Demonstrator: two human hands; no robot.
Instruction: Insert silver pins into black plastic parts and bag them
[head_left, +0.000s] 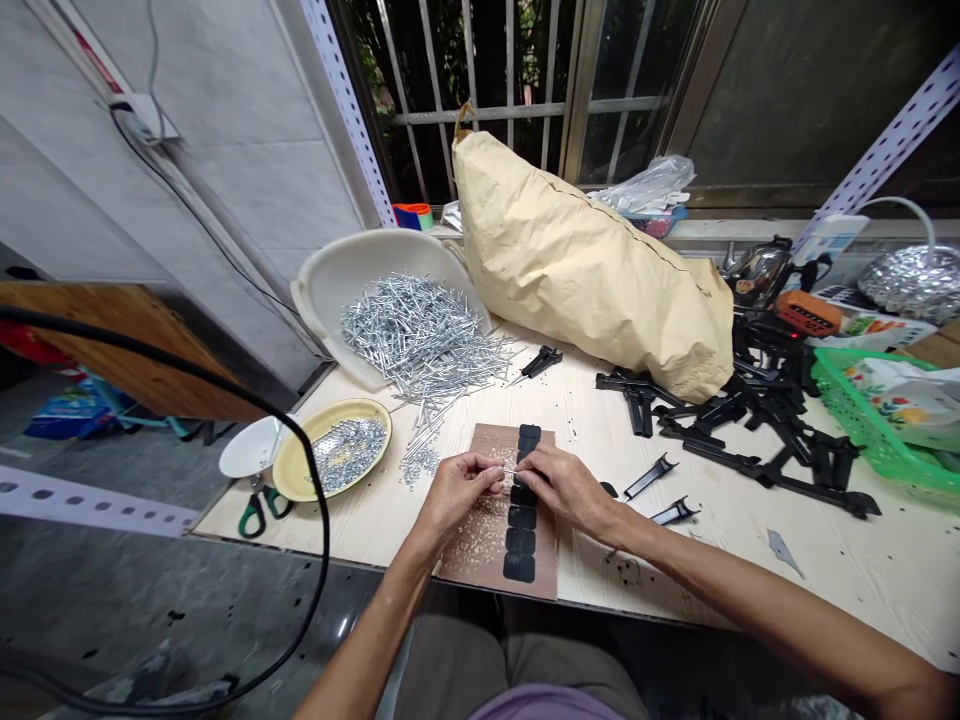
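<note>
My left hand (469, 485) and my right hand (564, 487) meet above a brown board (546, 570) near the table's front edge. Between their pinched fingertips runs a thin metal pin (509, 471), held nearly level; my fingers cover its ends. A row of black rounded pads (520, 541) lies down the board, partly under my right hand. Pale crumbs are scattered over the board's left half. Two black clip-like parts, one (651, 476) behind the other (675, 511), lie right of my right hand. Loose metal pins (431, 425) and small metal bits (420, 464) lie beyond my left hand.
A tipped white basin (322, 275) spills a heap of pins (420, 325). A yellow dish (289, 475) of metal bits and green-handled scissors (255, 512) are at left. Behind stands a big paper sack (585, 260). Black plastic parts (780, 440) and a green basket (847, 400) fill the right.
</note>
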